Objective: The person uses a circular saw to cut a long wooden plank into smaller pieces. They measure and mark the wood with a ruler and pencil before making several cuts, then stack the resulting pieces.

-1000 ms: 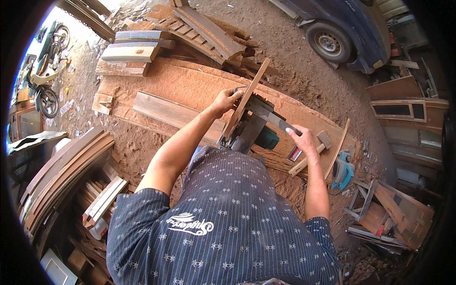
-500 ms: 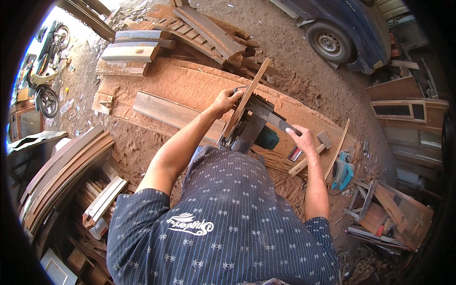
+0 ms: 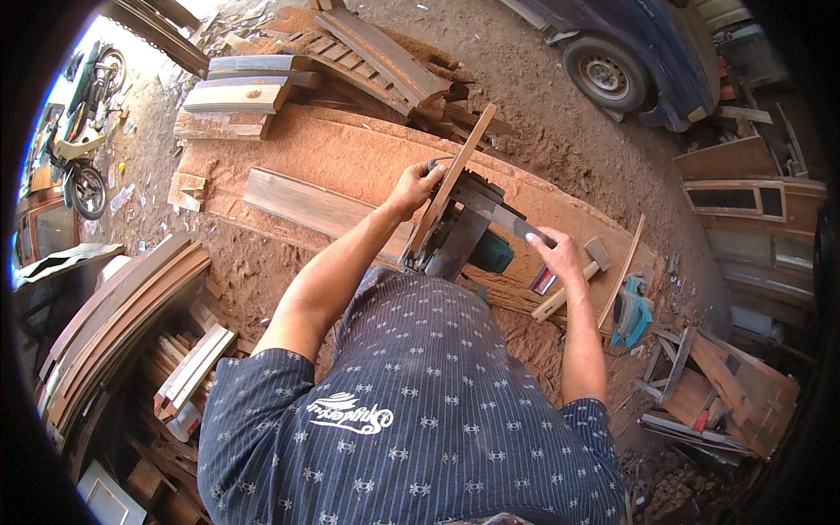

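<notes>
Right hand point(image 3: 560, 254) grips flat dark bar point(image 3: 507, 220) by its end, across green-bodied power tool point(image 3: 493, 254). Left hand point(image 3: 415, 188) curls beside wooden strip point(image 3: 475, 140), grasp partly hidden. Advisable: steady support, fingertips clear.

Open room to the left, a crowded right side.
A hand could pass over the sawdust-covered board point(image 3: 350, 144) between the stacked timber point(image 3: 238, 94) and the left hand point(image 3: 416, 188), above the plank point(image 3: 306, 201) lying along the near side. Between the hands, the wooden strip point(image 3: 458, 177) slants across the way, and the dark flat bar point(image 3: 500, 215) bars the gap up to the right hand point(image 3: 560, 256), with the green-bodied machine point(image 3: 492, 252) below. Just beside the right wrist lies the hammer point(image 3: 597, 254); past it, the thin stick point(image 3: 623, 269) and teal power tool point(image 3: 633, 313) narrow the passage.
</notes>
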Motion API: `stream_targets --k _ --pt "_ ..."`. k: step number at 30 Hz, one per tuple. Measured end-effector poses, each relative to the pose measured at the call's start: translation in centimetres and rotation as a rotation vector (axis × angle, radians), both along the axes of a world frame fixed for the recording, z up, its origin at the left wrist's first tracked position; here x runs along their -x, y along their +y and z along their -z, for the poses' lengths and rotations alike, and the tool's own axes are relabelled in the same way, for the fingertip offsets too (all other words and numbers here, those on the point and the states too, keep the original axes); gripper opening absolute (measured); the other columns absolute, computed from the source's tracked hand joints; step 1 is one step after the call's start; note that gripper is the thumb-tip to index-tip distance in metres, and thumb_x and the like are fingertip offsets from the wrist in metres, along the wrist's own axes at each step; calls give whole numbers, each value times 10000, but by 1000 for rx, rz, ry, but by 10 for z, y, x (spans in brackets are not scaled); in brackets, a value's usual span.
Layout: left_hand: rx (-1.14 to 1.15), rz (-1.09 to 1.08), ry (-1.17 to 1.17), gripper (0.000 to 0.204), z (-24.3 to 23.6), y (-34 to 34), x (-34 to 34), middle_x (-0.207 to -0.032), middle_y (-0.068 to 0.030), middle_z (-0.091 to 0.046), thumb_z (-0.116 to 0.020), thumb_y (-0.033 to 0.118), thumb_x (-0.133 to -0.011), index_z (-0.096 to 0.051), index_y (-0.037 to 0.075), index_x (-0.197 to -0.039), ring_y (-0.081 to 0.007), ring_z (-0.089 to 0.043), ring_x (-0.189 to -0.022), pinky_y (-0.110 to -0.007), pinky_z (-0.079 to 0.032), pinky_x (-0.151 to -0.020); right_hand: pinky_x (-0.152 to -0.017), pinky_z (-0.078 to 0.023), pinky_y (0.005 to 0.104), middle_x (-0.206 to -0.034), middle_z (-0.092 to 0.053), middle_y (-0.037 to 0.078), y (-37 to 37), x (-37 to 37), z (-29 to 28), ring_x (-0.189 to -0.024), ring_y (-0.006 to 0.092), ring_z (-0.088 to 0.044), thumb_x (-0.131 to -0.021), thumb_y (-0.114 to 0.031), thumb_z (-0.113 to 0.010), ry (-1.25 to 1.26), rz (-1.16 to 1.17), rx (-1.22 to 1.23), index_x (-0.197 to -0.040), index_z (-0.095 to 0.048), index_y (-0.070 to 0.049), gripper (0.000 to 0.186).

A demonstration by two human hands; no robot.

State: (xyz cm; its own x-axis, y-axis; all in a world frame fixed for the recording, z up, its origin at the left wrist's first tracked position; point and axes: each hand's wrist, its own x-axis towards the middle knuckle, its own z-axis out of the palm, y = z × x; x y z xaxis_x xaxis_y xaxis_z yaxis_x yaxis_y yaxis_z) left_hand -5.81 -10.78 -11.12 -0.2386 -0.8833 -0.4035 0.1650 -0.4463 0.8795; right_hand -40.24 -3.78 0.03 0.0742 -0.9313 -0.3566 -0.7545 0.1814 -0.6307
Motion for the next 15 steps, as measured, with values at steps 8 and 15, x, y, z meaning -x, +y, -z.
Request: stream_targets --k 8,15 --pt "14 -31 4 376 -13 3 3 -1021 -29 -702 -555 313 -1059 -651 7 -1256 -95 -651 -846 -259 -539 -740 -764 -521 330 -854 -741 72 -2 -2 -6 -810 158 -674 -894 -410 -740 23 6 -28 -1091 -757 -52 408" --pt "-30 -21 -3 348 -9 0 -1 -947 -22 -695 -584 312 -1045 -687 4 -1170 -97 -616 -812 -283 -515 -733 -775 -525 333 -877 -748 84 -3 -3 -6 -820 169 -681 -893 -399 -747 14 0 -41 -1102 -753 -53 405"
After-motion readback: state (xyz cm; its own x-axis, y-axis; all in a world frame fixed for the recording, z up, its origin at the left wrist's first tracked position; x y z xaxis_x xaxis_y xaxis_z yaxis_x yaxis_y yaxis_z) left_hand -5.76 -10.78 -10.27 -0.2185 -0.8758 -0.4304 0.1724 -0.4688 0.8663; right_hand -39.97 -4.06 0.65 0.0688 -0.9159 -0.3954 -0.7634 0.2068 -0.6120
